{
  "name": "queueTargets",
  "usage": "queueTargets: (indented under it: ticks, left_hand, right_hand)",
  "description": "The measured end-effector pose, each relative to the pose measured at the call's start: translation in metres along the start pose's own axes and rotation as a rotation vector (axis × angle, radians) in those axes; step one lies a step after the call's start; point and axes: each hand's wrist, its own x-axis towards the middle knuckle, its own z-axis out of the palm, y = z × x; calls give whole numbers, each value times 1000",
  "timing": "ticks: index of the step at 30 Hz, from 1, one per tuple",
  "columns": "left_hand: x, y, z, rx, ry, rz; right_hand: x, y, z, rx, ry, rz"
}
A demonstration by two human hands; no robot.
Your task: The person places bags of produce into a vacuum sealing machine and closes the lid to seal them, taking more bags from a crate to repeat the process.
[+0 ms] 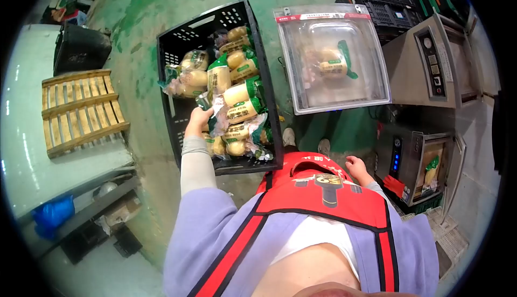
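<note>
My left hand (200, 120) reaches into a black plastic crate (276, 135), its fingers closed on the edge of a clear-and-green plastic food bag (203, 102). Around it in the crate lie several similar bags (239, 95) of pale yellow food with green ends and dark print. The exact food is hard to tell. My right hand (356, 167) hangs beside my red apron (323, 189), loosely curled with fingers apart and nothing visible in it. Nearest to it is a steel machine with a clear lid (339, 100); one more such bag (333, 66) shows through the lid.
On the right stand a steel machine with a dial panel (431, 60) and another with blue lights (397, 159), a bag inside its opening. Stacked black crates (377, 0) are at the back. A wooden pallet (81, 111) and black bin (81, 49) stand left.
</note>
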Motion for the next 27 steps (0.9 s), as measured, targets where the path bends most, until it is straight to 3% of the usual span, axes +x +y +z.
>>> queueTargets:
  ticks: [1,3,7,10,13,14,16,19,24,27]
  left_hand:
    - [5,2,-14,181,-131,-70]
    - [-16,46,-42,298,49,7]
    - [9,60,-69,319,1082,372]
    - [30,68,-90,415,989,383]
    - [33,88,-113,561,535,58]
    - [37,82,-115,561,531,64]
    - [36,64,-115,403,617,324]
    - [16,55,-115,327,658,509]
    - [-52,92,-133,463,854,784]
    - [-114,137,-145,433,790,901]
  right_hand:
    - [1,-4,2,-8,-8,-4]
    - [-1,-14,-1,23,-21,8]
    - [4,-6,8,66,40,10]
    - [4,11,19,53,54,-41]
    - [-5,5,20,58,41,-6]
    - [-7,3,20,59,46,-1]
    - [-9,-1,21,15,41,36]
    - [-9,-5,19,40,40,2]
    - [8,-35,12,40,56,-135]
    - [12,-103,-10,217,38,-317]
